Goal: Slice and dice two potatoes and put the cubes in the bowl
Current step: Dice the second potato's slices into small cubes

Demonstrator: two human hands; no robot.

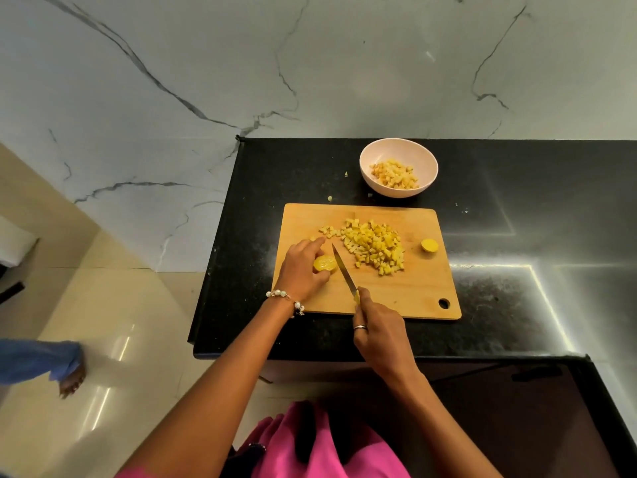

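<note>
1. Two hands work over a wooden cutting board (406, 298) lying on a black counter (517, 305).
2. The left hand (303, 267) curls its fingers and thumb round a yellow potato piece (324, 263) at the board's left side, cut face up.
3. The right hand (379, 334) grips the handle of a knife (344, 270) at the board's near edge; the blade slants far-left and lies just right of the held piece.
4. A heap of potato cubes (374, 246) sits on the middle of the board, right of the blade.
5. A small potato end (429, 246) rests alone near the board's right edge.
6. A pale bowl (382, 153) stands on the counter just beyond the board's far edge, holding more cubes (394, 174).
7. A few scraps (346, 173) lie on the counter left of the bowl.
</note>
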